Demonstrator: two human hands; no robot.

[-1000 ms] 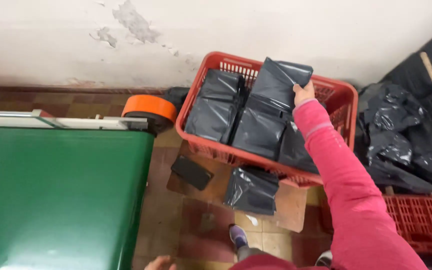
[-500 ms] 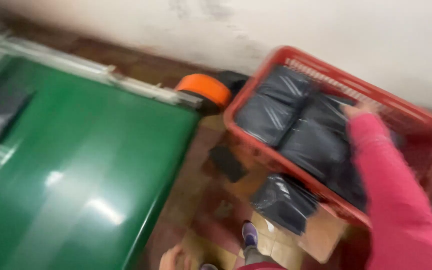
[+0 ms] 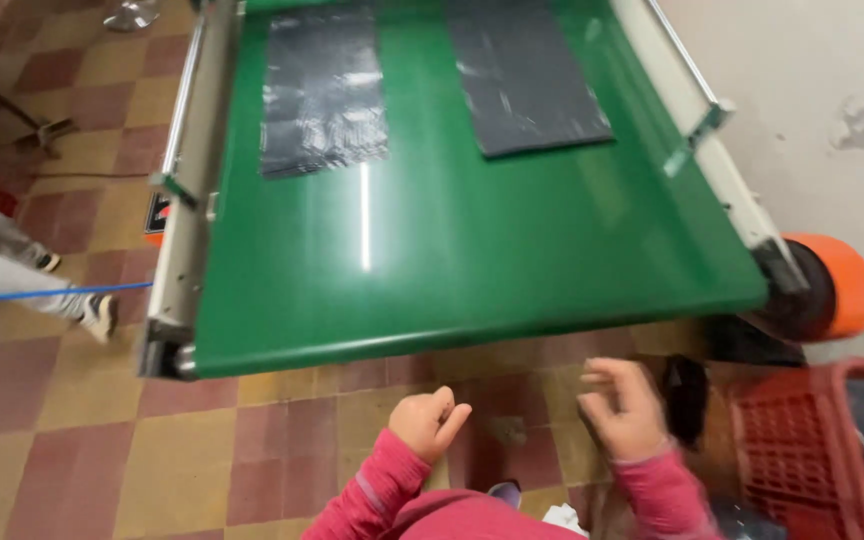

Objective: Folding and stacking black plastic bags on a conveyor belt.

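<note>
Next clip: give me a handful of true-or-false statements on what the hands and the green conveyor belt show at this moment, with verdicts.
1. Both hands, the left hand and the right hand, hold nothing. True.
2. Three dark plastic bags lie on the green conveyor belt. False: two lie there, the left dark grey plastic bag and the right dark grey plastic bag.
3. A red plastic crate stands right of the right hand. True.
4. The sleeves are blue. False: they are pink.
5. The orange roller end cap sits at the belt's left corner. False: right corner.
</note>
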